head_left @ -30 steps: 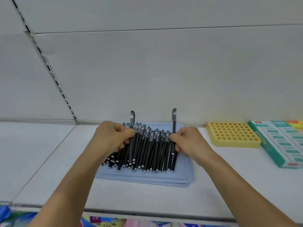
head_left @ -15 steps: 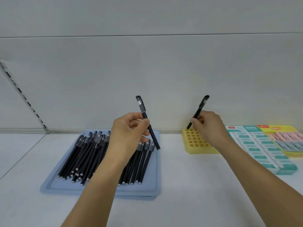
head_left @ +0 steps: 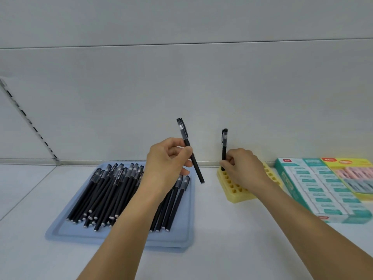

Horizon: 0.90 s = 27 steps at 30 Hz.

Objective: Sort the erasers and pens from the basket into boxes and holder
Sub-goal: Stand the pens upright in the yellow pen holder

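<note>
My left hand (head_left: 168, 160) has its grip clamped on a black pen (head_left: 190, 151), pinched between thumb and fingers near the middle of the barrel; the pen tilts, cap end up and to the left, lower end hanging free above the gap between the tray and the holder. My right hand (head_left: 243, 168) has its grip closed on a second black pen (head_left: 224, 146), held close to upright with the cap on top and its lower end down at a hole in the far left corner of the yellow holder (head_left: 235, 191); whether it is already seated in the hole I cannot tell, since my fingers cover part of it. The holder sits on the white shelf (head_left: 222, 239) near the back wall, its grid of holes partly hidden by my right hand. To the left, the blue tray (head_left: 177, 237) lies flat on the shelf with a heap of black pens (head_left: 105, 195) lying roughly side by side in it, caps toward the wall. To the right of the holder stand a teal box of erasers (head_left: 314, 190) and, beside it, a yellow box of erasers (head_left: 353, 174).
</note>
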{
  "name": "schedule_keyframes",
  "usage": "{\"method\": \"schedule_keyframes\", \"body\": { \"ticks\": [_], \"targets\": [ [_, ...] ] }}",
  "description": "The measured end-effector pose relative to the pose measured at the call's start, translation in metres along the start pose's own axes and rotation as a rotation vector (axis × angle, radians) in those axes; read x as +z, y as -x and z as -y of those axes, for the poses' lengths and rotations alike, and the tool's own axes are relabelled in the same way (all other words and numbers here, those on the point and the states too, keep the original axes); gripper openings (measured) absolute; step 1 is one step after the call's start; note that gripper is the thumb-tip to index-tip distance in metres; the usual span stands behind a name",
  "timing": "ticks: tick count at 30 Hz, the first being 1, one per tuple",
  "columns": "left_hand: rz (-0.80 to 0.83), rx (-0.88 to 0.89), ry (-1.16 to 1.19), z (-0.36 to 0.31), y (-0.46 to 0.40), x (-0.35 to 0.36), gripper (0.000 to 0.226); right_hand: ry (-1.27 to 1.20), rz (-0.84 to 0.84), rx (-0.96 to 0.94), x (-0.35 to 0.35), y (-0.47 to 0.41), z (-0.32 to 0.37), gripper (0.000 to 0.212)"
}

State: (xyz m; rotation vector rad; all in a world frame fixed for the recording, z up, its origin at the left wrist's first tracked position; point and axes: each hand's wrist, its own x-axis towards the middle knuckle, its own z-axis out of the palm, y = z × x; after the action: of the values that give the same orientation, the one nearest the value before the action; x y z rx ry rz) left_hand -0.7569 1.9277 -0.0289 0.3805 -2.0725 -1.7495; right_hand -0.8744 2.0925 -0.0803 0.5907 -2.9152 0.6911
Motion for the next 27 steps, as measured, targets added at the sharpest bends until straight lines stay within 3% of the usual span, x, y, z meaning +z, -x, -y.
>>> {"method": "schedule_keyframes", "body": {
  "ticks": [3,5,7,10,12,14,17,27],
  "targets": [
    [0.042,0.009,-0.012,0.000,-0.004,0.006,0.005,-0.125,-0.042,0.043,-0.017,0.011,-0.002,0.015],
    [0.072,0.036,-0.017,-0.001,-0.006,0.013,0.004,-0.335,-0.124,-0.013,-0.031,0.023,0.000,0.010],
    [0.101,0.069,-0.001,-0.005,-0.006,0.025,0.004,-0.555,-0.061,-0.109,-0.041,0.036,0.011,0.003],
    [0.134,0.105,0.027,0.000,-0.003,0.047,0.008,-0.538,-0.005,-0.188,-0.039,0.041,0.012,0.010],
    [0.131,0.106,-0.023,0.010,0.000,0.059,0.022,-0.450,-0.116,-0.144,-0.040,0.036,0.000,0.013],
    [0.205,0.053,-0.260,0.025,0.006,0.067,0.060,-0.434,-0.224,-0.044,-0.042,0.031,-0.016,0.014],
    [0.407,0.018,-0.679,0.044,0.013,0.080,0.110,-0.472,-0.185,0.051,-0.040,0.023,-0.032,0.007],
    [0.590,-0.056,-0.619,0.052,-0.020,0.072,0.129,-0.350,-0.040,-0.039,-0.017,0.005,-0.029,0.009]
  ]
}}
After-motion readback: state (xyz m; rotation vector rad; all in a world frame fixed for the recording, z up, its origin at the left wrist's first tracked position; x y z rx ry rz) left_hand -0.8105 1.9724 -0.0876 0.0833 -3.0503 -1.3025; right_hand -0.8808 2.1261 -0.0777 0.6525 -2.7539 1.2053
